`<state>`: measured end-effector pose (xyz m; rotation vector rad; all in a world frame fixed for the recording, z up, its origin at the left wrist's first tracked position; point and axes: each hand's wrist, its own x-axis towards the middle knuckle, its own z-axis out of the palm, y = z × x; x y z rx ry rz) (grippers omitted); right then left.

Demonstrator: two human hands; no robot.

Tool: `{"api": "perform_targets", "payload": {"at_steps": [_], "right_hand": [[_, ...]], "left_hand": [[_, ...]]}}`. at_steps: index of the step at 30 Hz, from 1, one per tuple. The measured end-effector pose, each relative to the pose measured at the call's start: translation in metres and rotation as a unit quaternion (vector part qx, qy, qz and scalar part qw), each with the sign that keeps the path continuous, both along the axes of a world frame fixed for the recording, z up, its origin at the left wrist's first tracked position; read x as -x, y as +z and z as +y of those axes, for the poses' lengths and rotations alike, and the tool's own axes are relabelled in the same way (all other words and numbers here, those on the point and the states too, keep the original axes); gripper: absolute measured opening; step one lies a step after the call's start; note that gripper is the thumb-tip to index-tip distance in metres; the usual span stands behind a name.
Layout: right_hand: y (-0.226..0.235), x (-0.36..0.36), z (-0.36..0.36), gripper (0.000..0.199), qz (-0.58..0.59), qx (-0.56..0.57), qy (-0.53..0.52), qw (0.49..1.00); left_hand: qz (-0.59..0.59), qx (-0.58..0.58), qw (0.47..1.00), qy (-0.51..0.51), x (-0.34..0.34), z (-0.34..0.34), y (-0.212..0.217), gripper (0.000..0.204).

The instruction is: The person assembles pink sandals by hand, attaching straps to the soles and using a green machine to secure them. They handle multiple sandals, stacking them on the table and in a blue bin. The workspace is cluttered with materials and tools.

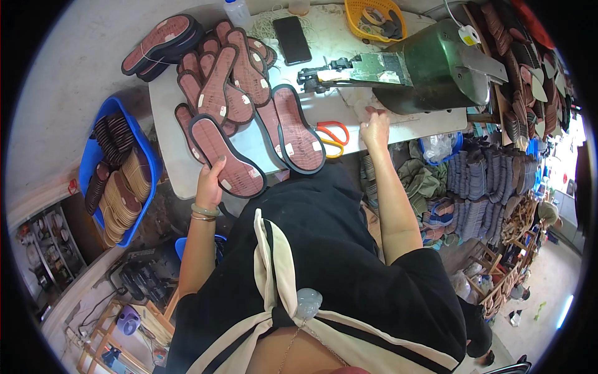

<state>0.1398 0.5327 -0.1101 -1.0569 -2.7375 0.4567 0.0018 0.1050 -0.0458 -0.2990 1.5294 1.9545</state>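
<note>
A reddish-brown shoe insole (225, 153) with dark edging and small white labels is in my left hand (210, 186), thumb on top at its side. Its far end lies over the edge of a heap of similar insoles (215, 87) on the white table. Two more insoles (299, 134) overlap beside it, one partly covering the other. My right hand (375, 129) is closed at the table's front edge, near a crumpled white cloth or paper (358, 100); what its fingers hold, if anything, is hidden. Scissors (334, 138) with red and yellow handles lie between the insoles and that hand.
A green sewing machine (430, 68) fills the table's right side. Behind are a black phone (291, 40) and a yellow basket (375, 36). A tied insole bundle (159, 47) sits at the far left, above a blue crate (142, 149) of soles. Stacked grey shoe pieces (476, 181) stand right.
</note>
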Motion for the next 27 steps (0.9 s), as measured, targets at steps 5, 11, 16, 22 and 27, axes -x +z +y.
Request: {"api": "perform_targets", "payload": {"at_steps": [5,11,16,22,27], "right_hand": [[-0.022,-0.005,0.022,0.043,0.048,0.041,-0.017,0.998],[0.008,0.045,-0.038,0.036,0.178,-0.002,0.122,0.976],[-0.012,0.131,-0.075,0.044,-0.104,0.127,0.087,0.982],[-0.041,0.143,-0.075,0.039,-0.164,0.041,0.163,0.972],[-0.067,0.14,-0.054,0.025,0.083,0.108,-0.002,0.991]], "left_hand": [[0.008,-0.005,1.0,-0.012,0.004,0.015,0.005,0.033],[0.025,0.006,0.999,-0.021,0.011,0.027,0.013,0.031],[0.021,0.011,0.999,-0.029,0.008,0.032,0.016,0.032],[0.007,0.019,1.0,-0.014,-0.005,0.021,0.021,0.033],[0.015,0.007,1.0,-0.019,-0.005,0.024,0.022,0.034]]}}
